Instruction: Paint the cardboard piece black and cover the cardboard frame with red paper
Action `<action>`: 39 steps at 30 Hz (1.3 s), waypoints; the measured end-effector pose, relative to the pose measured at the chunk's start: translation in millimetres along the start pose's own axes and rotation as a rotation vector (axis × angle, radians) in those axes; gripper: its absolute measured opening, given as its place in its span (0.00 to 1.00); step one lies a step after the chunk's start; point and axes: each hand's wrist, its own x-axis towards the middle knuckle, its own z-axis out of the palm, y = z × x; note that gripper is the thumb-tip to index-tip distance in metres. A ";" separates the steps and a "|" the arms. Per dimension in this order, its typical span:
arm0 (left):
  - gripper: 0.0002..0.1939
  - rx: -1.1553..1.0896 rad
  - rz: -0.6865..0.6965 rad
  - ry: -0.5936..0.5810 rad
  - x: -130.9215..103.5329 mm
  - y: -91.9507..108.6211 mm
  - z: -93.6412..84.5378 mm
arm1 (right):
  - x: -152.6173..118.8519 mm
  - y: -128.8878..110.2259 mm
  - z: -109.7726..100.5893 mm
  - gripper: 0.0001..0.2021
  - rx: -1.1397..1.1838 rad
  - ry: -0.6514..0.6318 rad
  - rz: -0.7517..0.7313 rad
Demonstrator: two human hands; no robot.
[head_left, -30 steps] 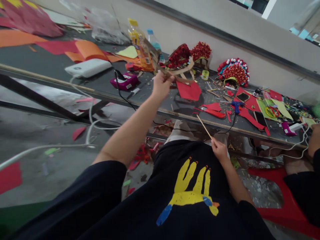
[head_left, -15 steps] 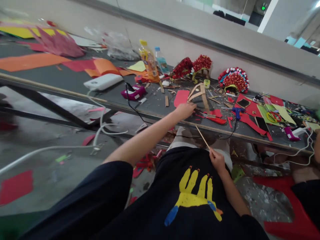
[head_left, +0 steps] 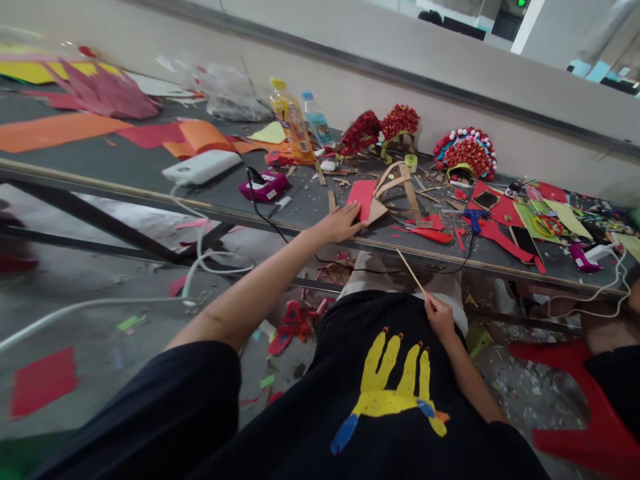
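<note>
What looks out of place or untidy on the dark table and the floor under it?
Small paper scraps and wood offcuts litter the dark table around the tan cardboard frame beside the left hand. Red paper pieces lie on the floor below. The right hand holds a thin wooden stick.

My left hand (head_left: 343, 223) rests on matt red paper (head_left: 361, 197) beside a bare cardboard frame (head_left: 395, 190); my right hand (head_left: 440, 317) pinches a thin, pale wooden stick (head_left: 411, 271). The table (head_left: 150, 170) is dull grey, littered with paper scraps; the power bank (head_left: 201, 167) is smooth white plastic.
</note>
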 end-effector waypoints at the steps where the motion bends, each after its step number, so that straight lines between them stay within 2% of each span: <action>1: 0.40 -0.001 0.004 -0.019 0.4 1.6 5.5 | -0.2 0.2 -0.2 0.19 0.002 0.000 0.005; 4: 0.39 -0.002 0.008 -0.034 4.8 0.6 10.8 | -0.3 1.6 -0.5 0.19 0.013 -0.003 0.016; 8: 0.30 -0.013 0.026 -0.010 16.9 -9.6 0.2 | 0.3 2.3 -0.6 0.20 0.036 -0.006 0.021; 14: 0.23 -0.020 -0.053 0.136 36.9 -4.9 -4.5 | 0.6 -0.3 -0.2 0.20 0.043 0.008 0.039; 19: 0.25 -0.058 -0.213 0.220 70.4 6.1 -3.3 | 0.0 0.2 -0.4 0.18 0.034 -0.003 0.049; 22: 0.30 -0.105 -0.230 0.247 83.5 9.9 9.6 | -0.2 1.0 -1.1 0.18 0.034 -0.013 0.057; 25: 0.34 -0.150 -0.233 0.223 84.9 10.4 27.3 | -0.7 0.7 -1.5 0.18 0.032 -0.025 0.078; 28: 0.35 -0.176 -0.231 0.210 82.2 7.6 36.6 | -1.0 -0.2 -1.7 0.17 0.031 -0.035 0.094; 39: 0.34 -0.182 -0.227 0.188 72.0 14.0 28.7 | 2.9 -2.4 -6.7 0.19 0.039 -0.025 0.089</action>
